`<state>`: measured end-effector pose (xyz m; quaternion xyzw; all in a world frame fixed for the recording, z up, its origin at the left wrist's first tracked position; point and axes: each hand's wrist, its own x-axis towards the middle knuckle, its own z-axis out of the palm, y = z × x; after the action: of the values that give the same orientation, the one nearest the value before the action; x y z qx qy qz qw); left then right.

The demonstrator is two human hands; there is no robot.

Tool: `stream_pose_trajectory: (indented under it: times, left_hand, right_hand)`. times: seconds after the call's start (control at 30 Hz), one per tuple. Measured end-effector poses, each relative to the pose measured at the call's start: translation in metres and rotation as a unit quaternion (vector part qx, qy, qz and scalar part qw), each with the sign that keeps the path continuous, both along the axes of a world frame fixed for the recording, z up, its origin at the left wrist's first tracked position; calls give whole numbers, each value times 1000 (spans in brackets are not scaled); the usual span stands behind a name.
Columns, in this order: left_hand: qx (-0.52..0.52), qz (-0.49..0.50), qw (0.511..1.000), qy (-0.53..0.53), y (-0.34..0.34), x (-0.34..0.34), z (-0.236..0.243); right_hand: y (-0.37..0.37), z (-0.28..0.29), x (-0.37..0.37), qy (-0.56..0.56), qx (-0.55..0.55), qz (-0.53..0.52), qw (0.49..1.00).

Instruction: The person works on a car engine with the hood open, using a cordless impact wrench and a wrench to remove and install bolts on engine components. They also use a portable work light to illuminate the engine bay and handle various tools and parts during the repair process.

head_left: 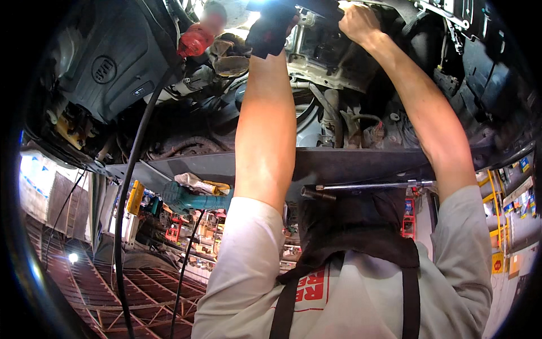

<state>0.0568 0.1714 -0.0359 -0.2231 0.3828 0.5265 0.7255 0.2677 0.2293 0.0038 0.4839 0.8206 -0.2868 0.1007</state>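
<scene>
In the head view, the left hand [272, 29], in a dark covering, and the right hand [358, 22] reach beside a pale metal part [333, 76] beyond the dark front panel [361, 164]. The right grip looks curled; whether either grip pinches anything, I cannot tell. A silver bar tool [367, 185] appears to lie along the panel's near edge; a bump from the right arm [423, 96] could knock it off.
</scene>
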Motion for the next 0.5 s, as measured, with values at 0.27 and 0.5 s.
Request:
stream_pose_trajectory:
  times: [0.27,0.5]
  left_hand:
    - [-1,-15,1000,18,4,-3,-8]
    - [-2,-34,999,11,12,-4,-18]
  right_hand:
    - [11,64,-37,113,97,-79,986]
    - [36,29,-41,605,-202,-56,768]
